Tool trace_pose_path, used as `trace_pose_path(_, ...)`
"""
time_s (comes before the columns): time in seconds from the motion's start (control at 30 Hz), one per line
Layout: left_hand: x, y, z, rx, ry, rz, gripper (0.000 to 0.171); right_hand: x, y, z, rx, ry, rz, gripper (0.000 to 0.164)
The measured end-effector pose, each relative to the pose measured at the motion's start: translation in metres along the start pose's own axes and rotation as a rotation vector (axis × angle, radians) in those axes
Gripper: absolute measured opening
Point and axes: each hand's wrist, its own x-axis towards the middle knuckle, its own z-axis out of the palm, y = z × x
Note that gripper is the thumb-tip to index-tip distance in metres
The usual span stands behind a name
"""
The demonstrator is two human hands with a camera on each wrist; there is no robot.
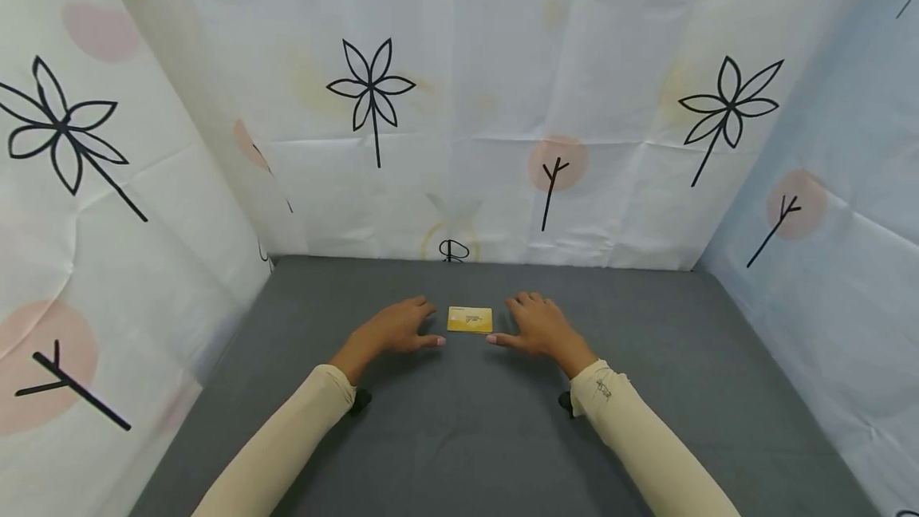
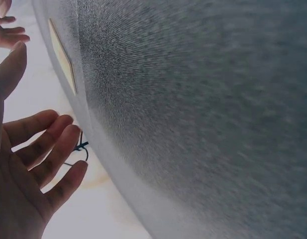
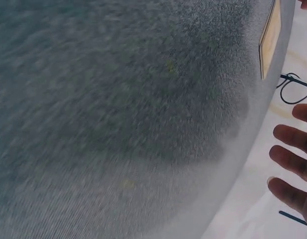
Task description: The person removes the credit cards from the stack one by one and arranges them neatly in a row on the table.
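Observation:
A yellow card [image 1: 470, 320], flat like a bank card, lies on the grey cloth between the two hands. My left hand [image 1: 402, 327] is just left of it, thumb and fingers spread apart with nothing held. On the other side, my right hand [image 1: 537, 327] mirrors this, its thumb tip close to the card's lower right corner. In the left wrist view the card [image 2: 62, 55] appears edge-on beyond the loosely extended fingers [image 2: 49, 144]. The right wrist view shows the card [image 3: 271, 40] at the upper right, apart from the fingers [image 3: 292, 159].
A grey cloth [image 1: 459, 437] covers the table surface. White patterned fabric [image 1: 459, 102] with black leaf drawings hangs at the back and on both sides. Dark bands [image 1: 360, 401] show at the wrists below the cream sleeves [image 1: 287, 437].

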Motion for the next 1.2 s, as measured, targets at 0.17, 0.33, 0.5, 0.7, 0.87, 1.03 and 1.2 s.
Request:
trace_pose_path(0.17, 0.015, 0.001, 0.002, 0.031, 0.01, 0.017, 0.072, 0.012, 0.001, 0.005, 0.027, -0.014, -0.018, 0.08)
trace_pose_path(0.33, 0.029, 0.001, 0.006, 0.041, 0.032, 0.039, 0.069, 0.021, 0.003, 0.007, 0.05, -0.02, -0.05, 0.075)
trace_pose_path(0.5, 0.04, 0.002, 0.01, 0.066, 0.029, 0.052, 0.066, 0.029, 0.003, 0.011, 0.063, -0.037, -0.055, 0.072)
trace_pose_path(0.7, 0.05, 0.004, 0.012, 0.098, -0.007, 0.048, 0.067, 0.035, 0.002, 0.016, 0.059, -0.047, -0.074, 0.07)
trace_pose_path(0.87, 0.056, 0.006, 0.012, 0.086, -0.033, 0.063, 0.07, 0.038, -0.001, 0.016, 0.095, -0.05, -0.083, 0.067)
trace_pose_path(1.03, 0.06, 0.007, 0.01, 0.084, -0.06, 0.065, 0.071, 0.042, -0.005, 0.016, 0.12, -0.057, -0.103, 0.064)
trace_pose_path(1.2, 0.065, 0.009, 0.007, 0.095, -0.076, 0.084, 0.069, 0.046, -0.006, 0.018, 0.096, -0.046, -0.123, 0.06)
